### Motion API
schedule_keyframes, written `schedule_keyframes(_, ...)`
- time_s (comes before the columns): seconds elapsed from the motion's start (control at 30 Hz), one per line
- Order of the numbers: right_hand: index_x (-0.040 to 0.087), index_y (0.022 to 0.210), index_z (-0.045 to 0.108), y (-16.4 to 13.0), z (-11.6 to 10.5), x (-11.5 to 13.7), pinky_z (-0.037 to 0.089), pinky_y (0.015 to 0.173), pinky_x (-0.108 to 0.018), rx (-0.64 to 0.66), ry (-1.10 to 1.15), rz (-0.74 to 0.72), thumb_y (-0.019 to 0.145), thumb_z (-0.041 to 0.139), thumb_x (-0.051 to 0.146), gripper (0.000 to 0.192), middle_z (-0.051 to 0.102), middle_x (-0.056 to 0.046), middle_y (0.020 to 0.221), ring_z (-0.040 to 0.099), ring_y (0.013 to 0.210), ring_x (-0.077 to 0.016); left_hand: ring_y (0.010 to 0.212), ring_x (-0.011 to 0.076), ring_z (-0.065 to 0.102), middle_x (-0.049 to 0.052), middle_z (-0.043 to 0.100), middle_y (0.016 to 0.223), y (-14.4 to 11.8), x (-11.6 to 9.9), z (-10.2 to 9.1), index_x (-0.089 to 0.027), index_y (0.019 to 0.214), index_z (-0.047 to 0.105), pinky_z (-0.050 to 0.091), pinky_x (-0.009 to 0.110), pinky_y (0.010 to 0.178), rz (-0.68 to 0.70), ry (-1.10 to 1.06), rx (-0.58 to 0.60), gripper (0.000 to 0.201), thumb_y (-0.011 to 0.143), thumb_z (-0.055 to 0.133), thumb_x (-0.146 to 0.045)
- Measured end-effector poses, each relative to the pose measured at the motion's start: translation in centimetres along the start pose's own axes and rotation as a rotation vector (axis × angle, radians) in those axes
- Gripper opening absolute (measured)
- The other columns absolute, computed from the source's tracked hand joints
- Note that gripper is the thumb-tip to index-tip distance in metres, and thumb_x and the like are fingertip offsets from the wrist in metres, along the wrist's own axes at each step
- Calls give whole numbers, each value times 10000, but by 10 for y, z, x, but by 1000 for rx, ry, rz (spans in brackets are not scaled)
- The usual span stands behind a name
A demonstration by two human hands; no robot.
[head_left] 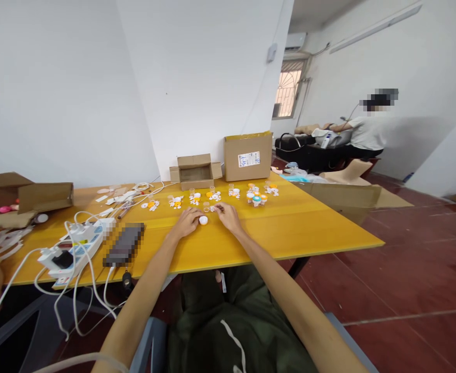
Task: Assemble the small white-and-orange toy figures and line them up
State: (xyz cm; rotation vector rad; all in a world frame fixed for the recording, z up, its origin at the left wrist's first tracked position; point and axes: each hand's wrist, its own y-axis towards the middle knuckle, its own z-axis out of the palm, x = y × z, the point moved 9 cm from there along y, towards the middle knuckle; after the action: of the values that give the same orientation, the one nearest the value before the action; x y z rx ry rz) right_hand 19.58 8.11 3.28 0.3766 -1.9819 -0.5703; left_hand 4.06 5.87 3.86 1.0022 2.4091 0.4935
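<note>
The left hand (188,221) touches a white cap (203,220); the right hand (228,215) pinches a small piece (213,209). A careless nudge could scatter the toy figures (212,196) just behind.

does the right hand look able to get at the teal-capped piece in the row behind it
Probably yes. The right hand rests on the yellow table, and the teal-capped piece sits just beyond it to the right, with only bare tabletop between; small orange-and-white pieces crowd its sides.

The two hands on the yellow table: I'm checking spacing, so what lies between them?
A small white round cap lies on the table between left hand and right hand, seen in the head view.
</note>
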Motion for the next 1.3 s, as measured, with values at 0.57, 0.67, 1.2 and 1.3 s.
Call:
schedule_keyframes(0.57,235,819,708,0,3,1,558,749,-307,21,46,-28,843,619,245,93,757,-18,836,699,779,-197,899,219,659,48,730,925,-2,22,-9,-225,946,688,524,346,861,-213,-110,-85,219,883,485,-173)
schedule_keyframes(0.67,234,807,702,1,3,-5,558,733,-304,19,72,2,838,616,252,94,758,-14,831,702,774,-196,852,212,655,41,726,883,0,23,-10,-221,905,691,530,339,837,-198,-156,-108,212,822,519,-129)
schedule_keyframes(1.2,223,781,713,4,11,-12,549,724,-305,61,146,34,803,636,239,82,758,-14,794,699,748,-193,781,169,683,10,702,828,0,39,-16,-197,827,647,564,323,784,-333,-562,-269,102,729,662,-173)
schedule_keyframes(1.3,218,781,715,4,12,-12,547,722,-304,61,155,29,803,636,247,87,756,-14,784,695,739,-190,795,175,694,15,708,835,1,38,-15,-196,827,649,572,335,793,-333,-588,-273,107,726,681,-182)
